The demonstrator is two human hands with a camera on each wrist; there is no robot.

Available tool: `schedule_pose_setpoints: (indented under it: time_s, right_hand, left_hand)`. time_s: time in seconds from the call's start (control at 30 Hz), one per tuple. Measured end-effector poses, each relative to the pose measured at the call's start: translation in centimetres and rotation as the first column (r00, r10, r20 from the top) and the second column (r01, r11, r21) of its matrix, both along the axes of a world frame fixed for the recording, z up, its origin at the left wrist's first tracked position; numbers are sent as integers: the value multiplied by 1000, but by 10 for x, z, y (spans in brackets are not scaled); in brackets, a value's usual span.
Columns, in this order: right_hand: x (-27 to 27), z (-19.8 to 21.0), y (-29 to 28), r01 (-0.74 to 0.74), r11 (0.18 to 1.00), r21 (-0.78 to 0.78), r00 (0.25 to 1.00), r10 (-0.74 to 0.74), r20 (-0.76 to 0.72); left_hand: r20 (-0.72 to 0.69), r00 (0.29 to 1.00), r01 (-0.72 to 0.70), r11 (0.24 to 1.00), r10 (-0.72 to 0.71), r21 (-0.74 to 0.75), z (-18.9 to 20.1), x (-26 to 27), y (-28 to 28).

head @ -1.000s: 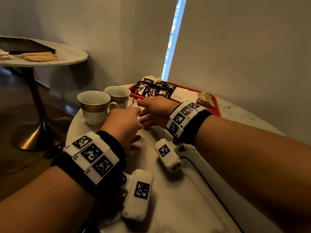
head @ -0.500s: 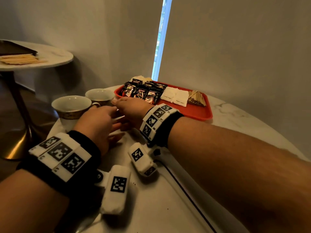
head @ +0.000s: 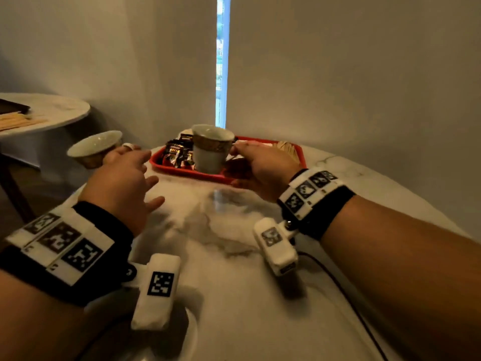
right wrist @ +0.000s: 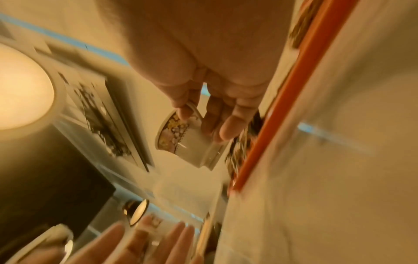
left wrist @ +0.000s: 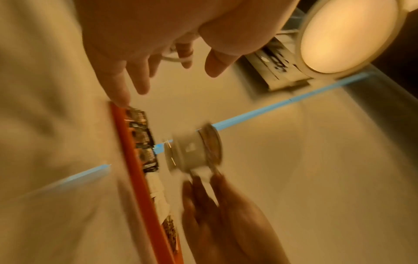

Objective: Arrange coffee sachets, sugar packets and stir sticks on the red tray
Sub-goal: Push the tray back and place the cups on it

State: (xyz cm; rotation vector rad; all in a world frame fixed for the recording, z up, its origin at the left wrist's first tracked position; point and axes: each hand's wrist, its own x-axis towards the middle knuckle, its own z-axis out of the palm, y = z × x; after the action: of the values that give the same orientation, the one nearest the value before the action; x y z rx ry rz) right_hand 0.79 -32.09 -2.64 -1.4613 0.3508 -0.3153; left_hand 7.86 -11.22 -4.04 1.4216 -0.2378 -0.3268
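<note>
Red tray (head: 182,170) behind two lifted cups (head: 212,149)

Dim, warm room — bright window slit (head: 222,61); wrist views motion-blurred

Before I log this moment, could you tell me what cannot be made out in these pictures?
- Head view: the right cup hides part of the red tray.
- Head view: left hand covers its cup's handle.
- Both wrist views: motion blur; sachet print unreadable.

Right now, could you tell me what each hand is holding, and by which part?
The right hand pinches the upright cup by its handle; the left hand holds the tilted cup by its handle.
</note>
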Motion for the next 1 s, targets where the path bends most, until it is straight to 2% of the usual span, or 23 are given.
schedule_pose_setpoints:
  time_s: [0.1, 0.2, 0.3, 0.4, 0.53, 0.67, 0.73, 1.0]
  right_hand:
    - [-46, 11, -69, 208, 977, 49, 972, -212, 99]
    - [-87, 8, -128, 374, 925, 72, 914, -381, 140]
    - [-108, -11, -168, 485, 859, 166, 853, -506, 125]
    - [-113, -31, -193, 570, 794, 210, 802, -593, 69]
    - [-108, -47, -207, 578, 772, 265, 799, -601, 9]
    - [-106, -52, -214, 599, 746, 291, 780, -626, -4]
    - [-107, -54, -219, 613, 734, 291, 771, -636, -20]
    - [-109, -58, -229, 641, 746, 183, 766, -636, -92]
  left_hand:
    - [100, 994, 46, 997, -39, -65, 33, 2, -43]
    - [133, 986, 112, 989, -99, -92, 56, -5, -99]
    - [124, 970, 222, 971, -210, -92, 61, -15, -155]
    - [46, 943, 333, 942, -331, -51, 52, -29, -205]
    - [-64, 904, 422, 906, -423, -29, 30, -52, -257]
    - [-189, 884, 434, 901, -428, -11, 11, -71, -291]
    - [-207, 862, 474, 881, -462, 8, 3, -77, -303]
    - [-338, 809, 522, 852, -480, 39, -18, -87, -324]
